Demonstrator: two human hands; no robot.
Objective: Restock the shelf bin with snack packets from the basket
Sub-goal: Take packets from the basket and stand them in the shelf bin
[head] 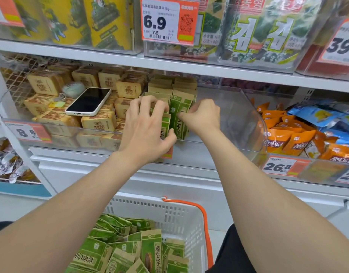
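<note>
Both hands pinch upright green seed packets (178, 115) in the clear bin (248, 119): left hand (148, 125), right hand (203, 115). Best pressed together, squared leftward.

A phone (88, 101) lies on tan biscuit packs (98, 123); orange snack bags (277, 138) fill the neighbouring bin.

Your shelf bin (248, 115) at 12 o'clock: clear glossy plastic, smooth. Snack packets (179, 119) in it: matt green-and-tan paper look. Basket (169, 213) at 6 o'clock: white perforated plastic, orange handle. Phone (89, 101) at 10 o'clock: glossy black screen.
</note>
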